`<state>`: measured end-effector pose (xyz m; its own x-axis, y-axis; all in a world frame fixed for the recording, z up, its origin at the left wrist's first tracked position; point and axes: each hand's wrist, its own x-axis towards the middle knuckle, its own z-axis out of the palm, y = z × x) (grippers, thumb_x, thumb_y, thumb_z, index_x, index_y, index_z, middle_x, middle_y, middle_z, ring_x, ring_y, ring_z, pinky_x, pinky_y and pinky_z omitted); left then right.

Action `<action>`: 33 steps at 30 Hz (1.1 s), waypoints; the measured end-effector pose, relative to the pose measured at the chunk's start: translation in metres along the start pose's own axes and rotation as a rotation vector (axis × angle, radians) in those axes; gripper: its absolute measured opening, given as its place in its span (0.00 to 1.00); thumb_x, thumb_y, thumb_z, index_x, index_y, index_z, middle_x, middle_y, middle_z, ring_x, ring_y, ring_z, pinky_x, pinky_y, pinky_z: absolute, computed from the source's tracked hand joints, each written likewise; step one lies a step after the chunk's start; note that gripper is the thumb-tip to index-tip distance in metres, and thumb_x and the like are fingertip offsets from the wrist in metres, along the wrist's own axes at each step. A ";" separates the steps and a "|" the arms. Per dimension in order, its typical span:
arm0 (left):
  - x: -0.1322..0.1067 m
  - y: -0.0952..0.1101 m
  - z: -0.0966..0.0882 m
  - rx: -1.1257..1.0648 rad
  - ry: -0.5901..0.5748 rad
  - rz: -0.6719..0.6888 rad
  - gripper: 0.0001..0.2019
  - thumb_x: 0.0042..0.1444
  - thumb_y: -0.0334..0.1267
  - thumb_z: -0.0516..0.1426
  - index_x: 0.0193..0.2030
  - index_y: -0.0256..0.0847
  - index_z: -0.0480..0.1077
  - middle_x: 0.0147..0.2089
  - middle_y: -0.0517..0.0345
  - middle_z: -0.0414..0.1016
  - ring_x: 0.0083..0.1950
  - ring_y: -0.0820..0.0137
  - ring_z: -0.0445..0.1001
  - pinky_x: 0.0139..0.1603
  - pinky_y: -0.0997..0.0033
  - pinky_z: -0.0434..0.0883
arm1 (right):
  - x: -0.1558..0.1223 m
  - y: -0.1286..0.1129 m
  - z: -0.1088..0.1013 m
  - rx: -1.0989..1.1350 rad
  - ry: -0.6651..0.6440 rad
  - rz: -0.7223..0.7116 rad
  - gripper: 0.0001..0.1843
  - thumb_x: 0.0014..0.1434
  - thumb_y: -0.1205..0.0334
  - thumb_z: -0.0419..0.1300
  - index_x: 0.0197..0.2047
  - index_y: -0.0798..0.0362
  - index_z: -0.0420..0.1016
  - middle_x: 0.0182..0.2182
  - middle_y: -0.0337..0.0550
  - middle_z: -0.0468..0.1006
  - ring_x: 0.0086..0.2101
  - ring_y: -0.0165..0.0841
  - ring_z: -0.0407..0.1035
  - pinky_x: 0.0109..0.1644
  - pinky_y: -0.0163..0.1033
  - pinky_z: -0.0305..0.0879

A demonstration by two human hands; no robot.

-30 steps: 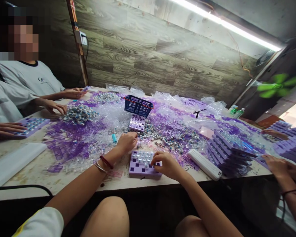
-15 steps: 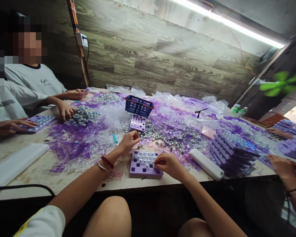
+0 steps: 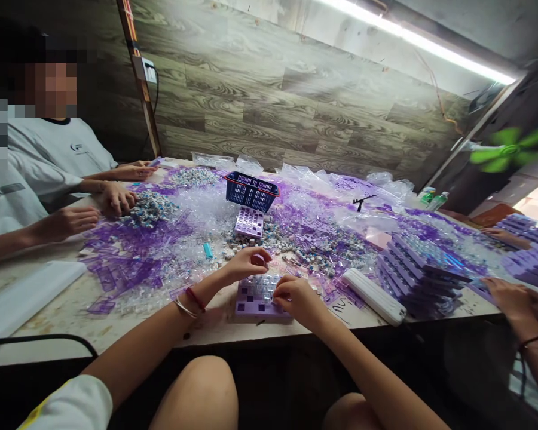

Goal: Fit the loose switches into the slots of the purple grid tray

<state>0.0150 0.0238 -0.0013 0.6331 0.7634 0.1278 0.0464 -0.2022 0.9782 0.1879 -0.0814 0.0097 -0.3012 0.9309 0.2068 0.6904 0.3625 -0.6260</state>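
A purple grid tray (image 3: 253,300), partly filled with clear switch parts, lies at the near table edge in front of me. My right hand (image 3: 296,297) rests on its right side with fingertips pinched on a small part in the grid. Just above the tray's far edge my left hand (image 3: 247,263) hovers with curled fingers cupping small parts that I cannot make out clearly. Behind the tray spreads a loose pile of small grey and white switch parts (image 3: 305,246).
A blue basket (image 3: 250,191) and a second purple tray (image 3: 249,223) sit further back. Stacked filled trays (image 3: 421,272) and a white bar (image 3: 373,297) lie to the right. Purple plastic scraps (image 3: 130,257) cover the left. Other people's hands work at both sides.
My left hand came back from the parts pile to just above the tray, fingers cupped. My right hand shifted slightly left on the tray. The person at left reached into their pile.
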 end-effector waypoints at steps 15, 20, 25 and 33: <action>-0.002 0.005 0.003 0.201 -0.056 0.040 0.12 0.41 0.36 0.63 0.34 0.33 0.73 0.30 0.61 0.72 0.25 0.78 0.65 0.26 0.78 0.61 | 0.000 0.016 0.002 -0.046 0.033 -0.095 0.08 0.52 0.74 0.62 0.29 0.52 0.78 0.34 0.42 0.67 0.37 0.33 0.65 0.43 0.39 0.64; 0.000 0.000 0.003 0.221 -0.052 0.042 0.13 0.43 0.39 0.64 0.35 0.34 0.73 0.28 0.61 0.71 0.26 0.78 0.64 0.26 0.78 0.60 | 0.000 0.019 0.001 -0.065 0.017 -0.130 0.09 0.52 0.75 0.61 0.30 0.52 0.77 0.34 0.42 0.67 0.38 0.34 0.65 0.45 0.41 0.63; 0.000 -0.001 0.003 0.233 -0.068 0.046 0.14 0.45 0.42 0.63 0.35 0.34 0.74 0.28 0.61 0.71 0.25 0.77 0.63 0.26 0.78 0.60 | 0.001 0.016 -0.001 -0.084 -0.004 -0.117 0.09 0.53 0.76 0.61 0.30 0.53 0.77 0.34 0.42 0.67 0.38 0.34 0.65 0.45 0.40 0.62; 0.000 -0.002 0.004 0.281 -0.067 0.039 0.14 0.46 0.42 0.62 0.36 0.34 0.74 0.30 0.59 0.73 0.26 0.77 0.64 0.26 0.78 0.60 | 0.002 0.010 -0.001 -0.179 -0.051 -0.087 0.08 0.54 0.74 0.61 0.31 0.52 0.78 0.35 0.43 0.68 0.38 0.34 0.65 0.44 0.40 0.63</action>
<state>0.0182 0.0217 -0.0043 0.6878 0.7114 0.1443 0.2275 -0.4001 0.8878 0.1946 -0.0756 0.0051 -0.3951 0.8936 0.2131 0.7644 0.4485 -0.4632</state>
